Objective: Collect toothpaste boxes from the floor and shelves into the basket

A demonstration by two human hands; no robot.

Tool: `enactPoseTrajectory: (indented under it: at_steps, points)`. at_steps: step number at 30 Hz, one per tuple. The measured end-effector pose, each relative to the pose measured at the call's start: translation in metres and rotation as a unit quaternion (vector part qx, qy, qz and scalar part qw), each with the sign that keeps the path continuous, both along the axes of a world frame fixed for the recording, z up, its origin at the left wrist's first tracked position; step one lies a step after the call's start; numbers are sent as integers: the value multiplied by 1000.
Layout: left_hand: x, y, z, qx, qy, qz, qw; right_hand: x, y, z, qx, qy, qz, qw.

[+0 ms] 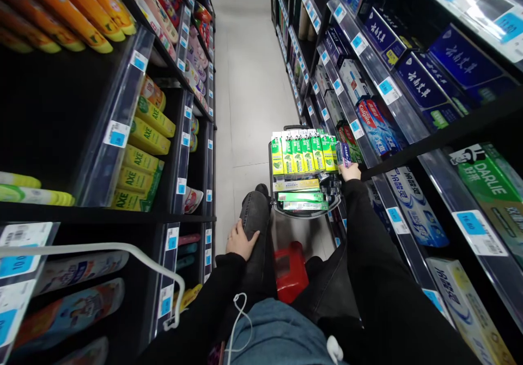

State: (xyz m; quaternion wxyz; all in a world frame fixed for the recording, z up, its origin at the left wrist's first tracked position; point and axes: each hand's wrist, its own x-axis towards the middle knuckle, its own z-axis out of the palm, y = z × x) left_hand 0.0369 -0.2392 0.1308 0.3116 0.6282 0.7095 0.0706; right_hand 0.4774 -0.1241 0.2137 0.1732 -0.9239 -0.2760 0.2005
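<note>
My left hand lies on my left knee with its fingers spread, holding nothing. On the right, my right hand grips a small blue and purple toothpaste box between the shelf and the basket. Close beside it, the basket carries an upright row of green and yellow Darlie toothpaste boxes. In front of that row lie a yellowish box and flat green boxes. My right fingertips are partly hidden.
Shelves with toothpaste boxes and price tags line the right. Left shelves hold yellow AXE boxes and bottles. A red plastic stool is beneath me. A white cable crosses the lower left. The pale floor runs ahead.
</note>
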Motion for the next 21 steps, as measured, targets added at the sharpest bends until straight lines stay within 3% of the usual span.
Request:
enactPoseTrajectory:
  at_steps: [5, 11, 21]
  points:
    - [-2, -1, -8, 14, 35, -7, 999, 5, 31, -20, -5, -16, 2, 1000]
    - [0, -1, -8, 13, 112, -32, 993, 12, 29, -38, 1, -21, 23, 1000]
    - [3, -1, -4, 13, 114, -32, 993, 25, 14, -32, 10, 4, 41, 999]
